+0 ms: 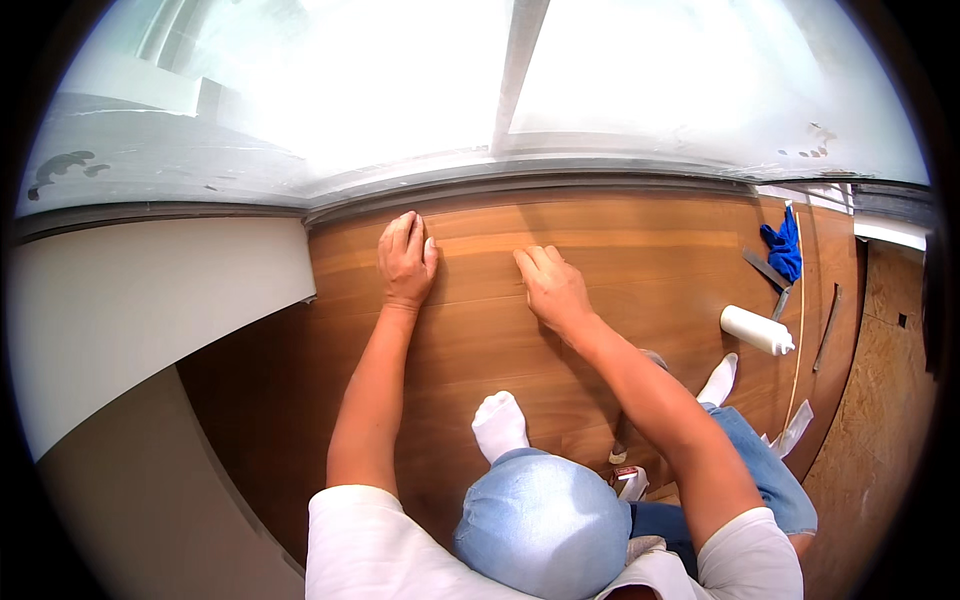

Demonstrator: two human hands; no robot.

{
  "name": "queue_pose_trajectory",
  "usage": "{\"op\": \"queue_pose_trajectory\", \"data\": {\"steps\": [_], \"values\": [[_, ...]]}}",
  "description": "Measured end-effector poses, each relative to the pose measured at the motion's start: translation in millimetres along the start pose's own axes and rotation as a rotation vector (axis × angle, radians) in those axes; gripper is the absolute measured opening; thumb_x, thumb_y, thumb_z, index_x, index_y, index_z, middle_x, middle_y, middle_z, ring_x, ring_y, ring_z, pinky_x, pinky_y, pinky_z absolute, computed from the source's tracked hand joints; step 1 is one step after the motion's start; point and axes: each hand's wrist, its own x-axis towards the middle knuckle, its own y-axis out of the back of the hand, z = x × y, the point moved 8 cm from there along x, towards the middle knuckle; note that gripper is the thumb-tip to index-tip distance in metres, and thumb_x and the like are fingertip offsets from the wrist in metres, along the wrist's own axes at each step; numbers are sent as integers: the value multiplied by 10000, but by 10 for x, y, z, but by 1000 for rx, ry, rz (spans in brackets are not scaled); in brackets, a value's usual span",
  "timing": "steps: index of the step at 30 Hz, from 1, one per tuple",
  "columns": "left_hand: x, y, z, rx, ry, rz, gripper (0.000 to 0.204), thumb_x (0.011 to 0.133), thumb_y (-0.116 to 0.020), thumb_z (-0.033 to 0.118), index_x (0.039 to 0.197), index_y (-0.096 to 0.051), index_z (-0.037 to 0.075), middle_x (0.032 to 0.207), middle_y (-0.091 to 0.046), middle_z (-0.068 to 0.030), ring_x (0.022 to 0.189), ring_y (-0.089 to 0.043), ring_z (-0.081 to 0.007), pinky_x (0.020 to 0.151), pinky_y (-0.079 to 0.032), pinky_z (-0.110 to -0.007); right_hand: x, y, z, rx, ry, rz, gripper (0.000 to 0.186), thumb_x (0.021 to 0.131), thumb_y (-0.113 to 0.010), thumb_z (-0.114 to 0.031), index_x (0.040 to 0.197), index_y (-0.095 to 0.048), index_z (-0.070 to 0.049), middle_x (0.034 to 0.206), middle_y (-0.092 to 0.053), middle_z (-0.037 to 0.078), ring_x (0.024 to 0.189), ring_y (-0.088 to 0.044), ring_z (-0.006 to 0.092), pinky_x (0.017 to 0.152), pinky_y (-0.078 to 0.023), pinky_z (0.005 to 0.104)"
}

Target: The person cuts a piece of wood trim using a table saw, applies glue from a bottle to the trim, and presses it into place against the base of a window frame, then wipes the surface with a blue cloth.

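Observation:
My left hand is low over the wood-look plank floor, close to the dark window track. Its fingers are bent and held together, and whatever lies under them is hidden. To its right, a little farther from the track, my right hand touches the planks with fingertips drawn together. I cannot make out anything between those fingers. A lighter plank runs between the two hands. Under my right forearm lies a tool with a long handle, mostly covered by the arm.
A white squeeze bottle, a blue cloth and a metal square lie at the right, beside a thin wooden strip. A white cabinet side bounds the left. Glass panes stand ahead. Bare board shows at far right.

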Motion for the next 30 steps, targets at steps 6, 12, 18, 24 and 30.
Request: {"op": "queue_pose_trajectory", "data": {"steps": [6,12,18,24,30], "values": [[76,-41,140,19,-68,-143,484,966,-633,182,1427,-628,36,1523,-570,-143,1425,-505,-353,1210,-390,-473,-558,286,380,45,-93,-23,218,901,-739,-206,1023,-634,-60,925,-585,83,915,-605,291,776,-555,401],[13,-11,130,27,-122,-174,493,951,-592,146,1421,-625,-1,1540,-564,-162,1453,-493,-354,1238,-362,-492,-1310,889,1209,109,-430,215,229,933,-747,-221,1060,-684,-41,977,-680,118,943,-650,325,850,-534,423],[-5,-70,246,9,-184,-163,454,959,-554,97,1389,-642,-20,1528,-576,-173,1440,-514,-359,1215,-386,-485,-3856,1175,2743,217,-1407,821,267,1014,-695,-229,1135,-661,7,957,-738,102,852,-682,186,793,-544,354],[-47,-80,106,46,-160,-195,515,976,-539,109,1478,-565,-1,1586,-509,-177,1484,-453,-361,1243,-343,-494,-3765,1282,2967,538,-1298,1015,840,877,-867,-200,1512,-376,45,1489,-517,195,1357,-545,257,1147,-437,370],[-42,-183,221,50,-182,-252,542,1001,-515,154,1517,-518,-11,1612,-470,-190,1506,-416,-381,1263,-304,-511,-3528,1477,3122,488,-1195,979,689,811,-892,-190,1361,-536,23,1240,-697,151,1163,-669,263,1031,-503,371]]}}
